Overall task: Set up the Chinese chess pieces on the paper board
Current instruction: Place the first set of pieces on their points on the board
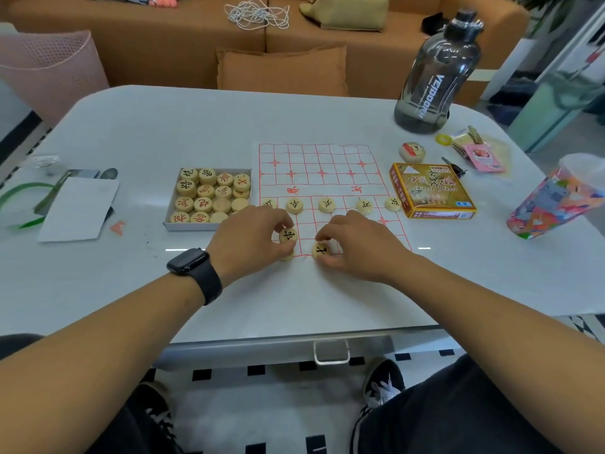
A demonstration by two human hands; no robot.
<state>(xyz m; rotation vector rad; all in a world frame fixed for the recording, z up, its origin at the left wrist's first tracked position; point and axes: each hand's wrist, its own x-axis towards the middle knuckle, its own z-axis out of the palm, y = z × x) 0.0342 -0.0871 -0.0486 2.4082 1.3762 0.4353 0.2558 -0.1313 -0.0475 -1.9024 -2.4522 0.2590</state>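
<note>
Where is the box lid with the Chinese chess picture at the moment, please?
In the head view, the box lid lies on the table's right side, just beyond the paper board's right edge, nearer than the water bottle.

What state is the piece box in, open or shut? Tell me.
Open: the white piece box has no lid on, and the pieces inside show their characters.

The left hand (253,235) hides part of the leftmost pawn (269,203) and most of a piece (288,256) under its fingers. The right hand (355,245) covers the board's (322,162) near corner. Box (432,191) print is too small to read.
</note>
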